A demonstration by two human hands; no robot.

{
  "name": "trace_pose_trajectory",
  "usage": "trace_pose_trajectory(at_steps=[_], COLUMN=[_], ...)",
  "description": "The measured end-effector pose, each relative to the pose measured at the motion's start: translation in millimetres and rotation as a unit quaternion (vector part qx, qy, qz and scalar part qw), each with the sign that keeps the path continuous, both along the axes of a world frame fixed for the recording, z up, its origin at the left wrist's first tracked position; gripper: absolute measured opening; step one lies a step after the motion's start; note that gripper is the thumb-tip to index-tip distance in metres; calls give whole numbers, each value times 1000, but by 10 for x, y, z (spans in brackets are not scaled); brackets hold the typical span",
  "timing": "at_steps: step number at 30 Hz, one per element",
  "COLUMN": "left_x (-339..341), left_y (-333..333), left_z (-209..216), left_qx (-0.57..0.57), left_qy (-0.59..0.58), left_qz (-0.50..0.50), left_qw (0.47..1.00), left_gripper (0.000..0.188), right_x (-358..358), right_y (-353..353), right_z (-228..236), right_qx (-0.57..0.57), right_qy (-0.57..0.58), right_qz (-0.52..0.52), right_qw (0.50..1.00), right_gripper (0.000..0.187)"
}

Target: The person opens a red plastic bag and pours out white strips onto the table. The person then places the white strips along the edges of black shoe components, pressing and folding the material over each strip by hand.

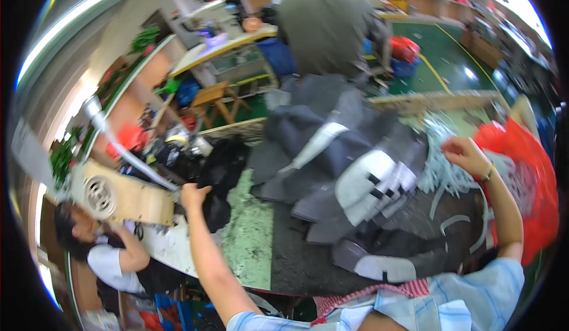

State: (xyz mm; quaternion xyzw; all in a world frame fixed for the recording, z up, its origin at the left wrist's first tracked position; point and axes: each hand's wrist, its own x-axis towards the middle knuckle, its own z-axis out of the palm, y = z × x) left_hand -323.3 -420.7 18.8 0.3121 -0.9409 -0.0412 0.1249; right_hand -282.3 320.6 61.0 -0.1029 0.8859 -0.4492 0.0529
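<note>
My left hand (194,196) is beside the end of a thin white lamp arm (131,153), next to a cream machine head (127,196). Its fingers are blurred, and I cannot tell whether they grip anything. My right hand (469,155) is raised over a tangle of pale blue-grey strips (441,162), its fingers curled in; what they hold, if anything, does not show. Between my hands lies a heap of dark grey fabric pieces (308,120), some with whitish panels (361,186). Nearer me is another dark piece with a pale patch (385,268).
A red plastic bag (518,183) hangs at the right. Black material (224,180) lies left of the heap, beside a worn green tabletop strip (246,236). One person (326,32) sits beyond the table; another (112,254) is at the left. A wooden stool (218,101) stands behind.
</note>
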Motion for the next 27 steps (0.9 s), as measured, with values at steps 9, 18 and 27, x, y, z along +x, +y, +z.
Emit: trace_pose_trajectory(at_steps=[9, 18, 27], left_x=[576, 449, 2082], left_y=[1440, 3522, 3844], left_z=[1172, 690, -205], left_qx=[-232, -54, 32], left_qy=[446, 222, -87], left_qz=[-154, -466, -784], left_qw=[850, 855, 614], left_gripper=[46, 55, 53], right_x=[694, 445, 1218], right_y=[156, 345, 155], right_z=[-355, -393, -573], right_qx=[194, 336, 204], right_qy=[153, 89, 87], right_qz=[-14, -153, 247], right_qw=[969, 925, 943], right_gripper=[29, 24, 26])
